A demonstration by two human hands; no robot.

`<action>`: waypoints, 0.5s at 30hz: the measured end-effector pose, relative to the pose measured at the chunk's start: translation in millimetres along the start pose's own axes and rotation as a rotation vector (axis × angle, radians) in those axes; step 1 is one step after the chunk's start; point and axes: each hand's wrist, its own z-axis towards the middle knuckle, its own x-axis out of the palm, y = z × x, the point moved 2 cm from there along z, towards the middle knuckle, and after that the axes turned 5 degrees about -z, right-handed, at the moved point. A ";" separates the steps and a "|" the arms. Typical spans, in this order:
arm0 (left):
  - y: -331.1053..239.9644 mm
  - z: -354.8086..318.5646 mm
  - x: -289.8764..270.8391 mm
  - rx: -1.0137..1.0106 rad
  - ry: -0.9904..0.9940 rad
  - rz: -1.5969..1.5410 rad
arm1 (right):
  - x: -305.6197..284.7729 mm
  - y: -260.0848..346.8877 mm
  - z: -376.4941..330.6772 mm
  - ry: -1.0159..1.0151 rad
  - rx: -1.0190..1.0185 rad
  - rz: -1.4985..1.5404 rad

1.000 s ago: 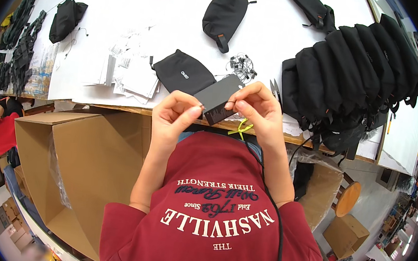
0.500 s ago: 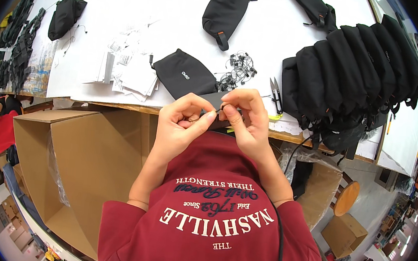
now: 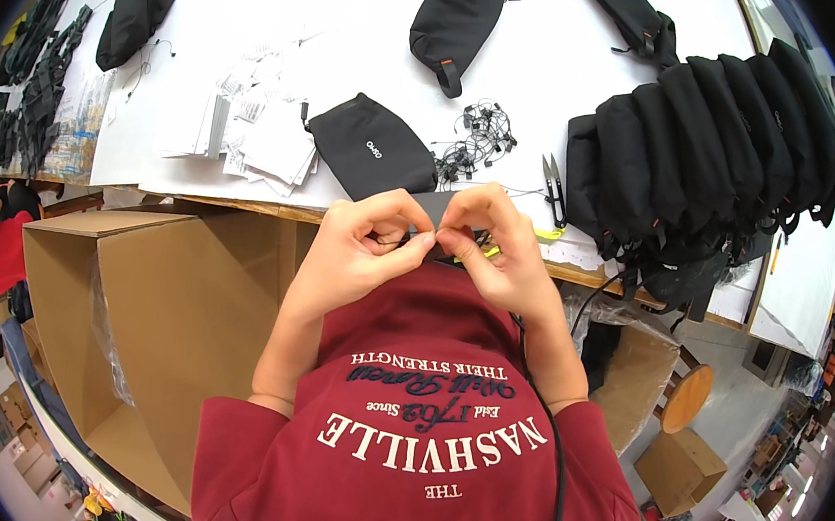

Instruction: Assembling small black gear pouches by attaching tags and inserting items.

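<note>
My left hand (image 3: 363,250) and my right hand (image 3: 500,258) meet at the table's near edge, thumbs and forefingers pinched with the tips touching or nearly so. What they pinch is too small and hidden to make out. Just beyond them lies a black zippered pouch (image 3: 373,151) with a small white print. To its right sits a tangle of thin black cords (image 3: 481,141) with little plastic ends. Dark-bladed thread snips (image 3: 553,191) rest farther right, points away from me. White paper tags (image 3: 272,156) are piled left of the pouch.
A row of stuffed black pouches (image 3: 711,138) stands at the right of the white table (image 3: 311,9). Another pouch (image 3: 455,28) lies farther back. An open cardboard box (image 3: 169,337) is below the table edge at left. A black cable (image 3: 560,475) hangs across my shirt.
My hands have drawn closer, bringing the fingertips together. The small dark piece glimpsed between them before is now hidden. The pouches and snips stay put on the table.
</note>
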 end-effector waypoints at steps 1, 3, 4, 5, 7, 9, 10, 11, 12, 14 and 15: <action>0.1 -1.2 -0.7 0.000 -0.003 0.000 | -2.2 0.1 1.8 0.003 -0.001 0.000; 1.3 -2.7 -1.5 -0.052 -0.009 0.069 | -6.5 -1.6 9.5 0.162 0.086 0.125; 1.7 -5.0 0.5 -0.029 0.014 0.117 | -14.3 2.1 18.3 0.236 0.053 0.088; 1.1 -7.7 3.2 -0.008 0.038 0.169 | -20.7 3.9 28.7 0.306 0.017 0.055; -1.9 -11.0 7.2 0.012 0.154 0.364 | -12.5 0.3 52.4 0.180 0.081 -0.022; -4.1 -16.4 11.5 0.077 0.173 0.445 | 6.2 -7.4 69.0 0.243 -0.028 -0.464; -2.5 -19.4 13.7 0.130 0.155 0.436 | 19.4 -15.3 68.3 0.288 -0.152 -0.653; -0.6 -22.1 15.1 0.132 0.150 0.437 | 31.9 -24.2 63.8 0.361 -0.174 -0.748; 1.3 -24.3 16.4 0.144 0.154 0.439 | 41.6 -33.7 59.5 0.386 -0.165 -0.777; 4.4 -25.4 19.0 0.199 0.155 0.467 | 53.6 -45.1 54.1 0.356 -0.187 -0.888; 5.7 -23.9 20.7 0.198 0.150 0.468 | 54.9 -46.7 53.1 0.361 -0.191 -0.887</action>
